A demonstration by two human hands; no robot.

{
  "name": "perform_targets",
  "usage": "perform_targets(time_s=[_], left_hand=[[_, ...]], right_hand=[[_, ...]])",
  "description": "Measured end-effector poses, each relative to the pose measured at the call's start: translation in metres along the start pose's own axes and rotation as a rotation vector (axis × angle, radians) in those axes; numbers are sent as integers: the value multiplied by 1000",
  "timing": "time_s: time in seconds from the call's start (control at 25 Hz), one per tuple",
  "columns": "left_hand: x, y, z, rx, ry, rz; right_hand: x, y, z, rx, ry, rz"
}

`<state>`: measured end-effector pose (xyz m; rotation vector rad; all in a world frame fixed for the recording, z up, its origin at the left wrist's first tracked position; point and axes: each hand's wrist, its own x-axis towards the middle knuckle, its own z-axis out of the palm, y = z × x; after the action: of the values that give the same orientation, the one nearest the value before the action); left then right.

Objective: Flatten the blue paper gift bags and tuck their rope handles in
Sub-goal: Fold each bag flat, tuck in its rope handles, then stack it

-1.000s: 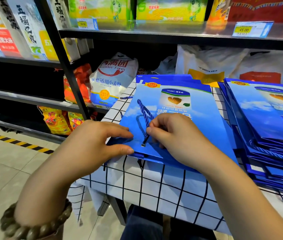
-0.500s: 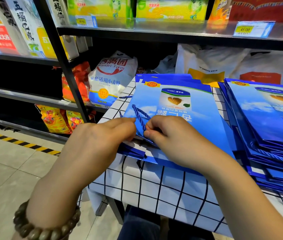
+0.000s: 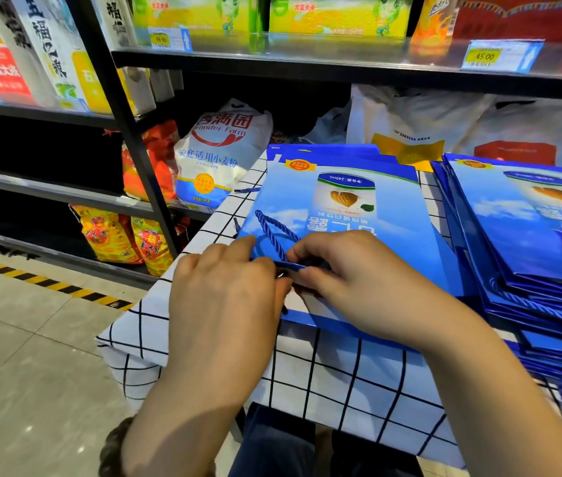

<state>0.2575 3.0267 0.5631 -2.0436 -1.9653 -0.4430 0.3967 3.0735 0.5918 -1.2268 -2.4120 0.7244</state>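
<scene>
A flat blue paper gift bag [image 3: 369,222] lies on the checked tablecloth [image 3: 341,380], its open mouth towards me. Its blue rope handle [image 3: 272,232] loops over the bag's front face. My left hand [image 3: 228,297] pinches the near edge of the bag's mouth and lifts the top layer. My right hand [image 3: 351,273] meets it there, fingertips on the same edge where the rope is fixed. More flat blue bags lie under this one.
A stack of flat blue bags [image 3: 530,242] with ropes hanging out fills the table's right side. Store shelves [image 3: 341,63] stand behind, holding a flour sack [image 3: 221,153] and boxed goods. Tiled floor with a yellow-black stripe [image 3: 49,284] lies to the left.
Both hands have come together at the bag's near edge. The left hand has gone from pressing the bag flat to lifting its top layer, and the rope's loop now lies further up the face.
</scene>
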Motion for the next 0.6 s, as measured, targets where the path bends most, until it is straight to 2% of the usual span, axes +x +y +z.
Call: perform_targets(time_s=[0.08, 0.2, 0.28, 0.36, 0.48, 0.6], left_hand=[[3, 2, 0, 7, 33, 50], [6, -9, -3, -25, 80, 237], [6, -20, -5, -85, 36, 347], [5, -26, -6, -122, -30, 384], [-3, -25, -3, -330, -33, 227], [-3, -27, -3, -620, -12, -23]], right_hand=[[-1, 1, 1, -5, 24, 8], [-4, 3, 2, -62, 42, 2], [-6, 3, 4, -126, 53, 4], [-8, 5, 4, -123, 73, -4], [-14, 12, 3, 6, 82, 15], [-24, 19, 11, -109, 148, -61]])
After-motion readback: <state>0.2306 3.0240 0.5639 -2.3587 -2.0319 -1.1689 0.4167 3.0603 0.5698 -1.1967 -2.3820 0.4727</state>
